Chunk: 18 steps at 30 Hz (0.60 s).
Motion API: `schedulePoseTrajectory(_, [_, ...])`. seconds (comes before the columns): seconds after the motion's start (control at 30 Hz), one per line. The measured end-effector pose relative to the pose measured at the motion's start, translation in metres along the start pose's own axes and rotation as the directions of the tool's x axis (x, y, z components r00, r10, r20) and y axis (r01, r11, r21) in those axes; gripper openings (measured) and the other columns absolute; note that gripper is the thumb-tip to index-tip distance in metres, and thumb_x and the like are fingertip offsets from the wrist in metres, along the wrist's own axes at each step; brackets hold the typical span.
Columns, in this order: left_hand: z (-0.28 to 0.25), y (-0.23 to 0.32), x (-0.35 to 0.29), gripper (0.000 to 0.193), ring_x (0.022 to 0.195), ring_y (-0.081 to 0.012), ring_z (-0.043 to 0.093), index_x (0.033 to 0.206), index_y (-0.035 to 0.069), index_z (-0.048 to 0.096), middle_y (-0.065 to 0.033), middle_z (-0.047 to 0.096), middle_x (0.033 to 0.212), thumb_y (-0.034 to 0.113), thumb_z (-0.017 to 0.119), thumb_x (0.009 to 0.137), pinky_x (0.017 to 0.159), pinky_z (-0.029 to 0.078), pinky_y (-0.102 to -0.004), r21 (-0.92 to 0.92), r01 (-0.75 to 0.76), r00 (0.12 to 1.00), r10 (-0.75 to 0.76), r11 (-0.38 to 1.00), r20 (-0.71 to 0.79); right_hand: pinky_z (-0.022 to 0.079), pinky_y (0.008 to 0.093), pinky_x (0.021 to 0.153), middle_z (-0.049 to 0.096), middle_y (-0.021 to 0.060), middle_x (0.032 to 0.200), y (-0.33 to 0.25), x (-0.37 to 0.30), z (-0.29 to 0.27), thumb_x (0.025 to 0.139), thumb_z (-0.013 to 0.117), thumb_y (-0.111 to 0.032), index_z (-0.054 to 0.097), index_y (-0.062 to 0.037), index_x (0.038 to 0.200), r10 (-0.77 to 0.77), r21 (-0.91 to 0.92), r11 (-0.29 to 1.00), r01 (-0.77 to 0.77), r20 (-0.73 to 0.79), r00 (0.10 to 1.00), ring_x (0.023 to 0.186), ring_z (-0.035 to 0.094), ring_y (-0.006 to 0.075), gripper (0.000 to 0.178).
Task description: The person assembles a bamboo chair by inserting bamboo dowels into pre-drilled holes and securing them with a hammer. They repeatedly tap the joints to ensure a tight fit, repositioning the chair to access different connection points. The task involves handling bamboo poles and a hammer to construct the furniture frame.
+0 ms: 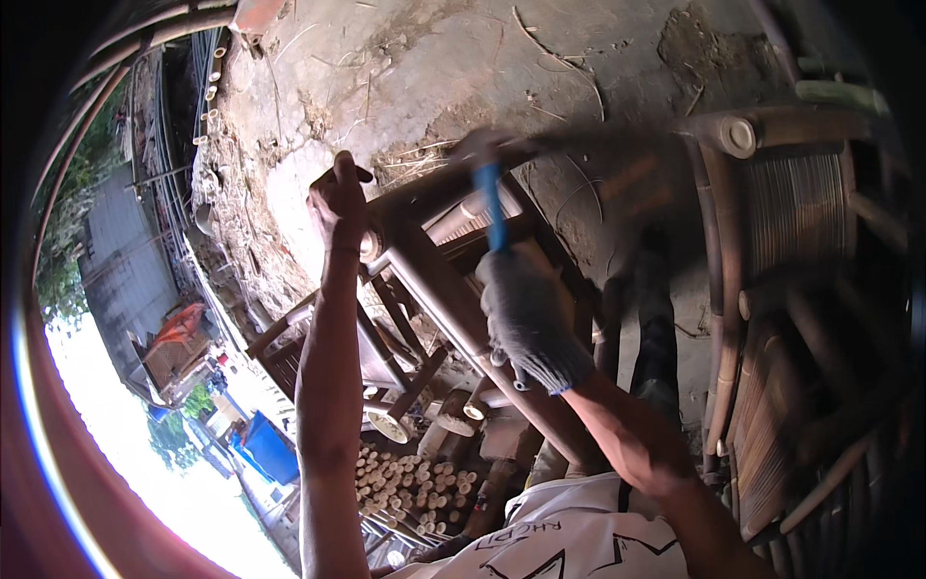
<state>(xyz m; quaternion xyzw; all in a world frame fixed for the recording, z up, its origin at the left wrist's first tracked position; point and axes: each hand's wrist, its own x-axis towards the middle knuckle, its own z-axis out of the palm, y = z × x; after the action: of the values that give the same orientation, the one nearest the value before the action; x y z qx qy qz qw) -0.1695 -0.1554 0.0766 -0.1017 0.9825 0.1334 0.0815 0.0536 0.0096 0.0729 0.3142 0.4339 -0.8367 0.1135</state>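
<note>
My right hand [531, 314], in a grey knit glove, is wrapped round the blue handle of a hammer [494, 207]. The hammer's head is smeared by motion, over the dark bamboo rail of a chair-like bamboo frame [453, 309]. Bare and closed, my left hand [338, 205] is beside the frame's far left corner, near a round cut bamboo end. A small dark piece shows by its thumb, but I cannot make out what it is. The frame lies tilted in front of me, and my right forearm hides part of it.
On the right stands another bamboo chair [796, 207] with a slatted panel. Many short cut bamboo pieces [405, 487] are heaped below the frame. Dry strips litter the rough concrete floor [434, 58]. A blue object [265, 449] is outside at the left.
</note>
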Motion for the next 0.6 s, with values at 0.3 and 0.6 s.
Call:
schedulePoseTrajectory(0.3, [-0.005,0.009,-0.016,0.055,0.082,-0.0364,0.066,0.073,0.013,0.076,-0.0177,0.071,0.083,0.045,0.035,0.092,0.080,0.050,-0.0416,-0.010,0.021,0.999,-0.021,1.000,0.029,0.052,0.0336,0.051,0.058,0.0073,0.077,-0.009,0.007,-0.011,0.100,0.044,-0.033,0.054,-0.0063,0.092,0.061,-0.166,0.986,-0.030,0.186,0.981,0.060,0.058,0.0198,0.029])
schedulePoseTrajectory(0.6, [-0.002,0.000,-0.008,0.051,0.082,-0.0342,0.067,0.076,0.016,0.075,-0.0164,0.071,0.083,0.041,0.034,0.092,0.077,0.050,-0.0417,0.010,-0.020,0.999,0.020,1.000,0.039,0.046,0.0370,0.044,0.044,0.0020,0.052,0.030,0.025,-0.011,0.090,0.064,-0.038,0.055,-0.0115,0.077,0.111,0.243,0.945,-0.217,0.387,0.915,0.041,0.048,0.0185,0.031])
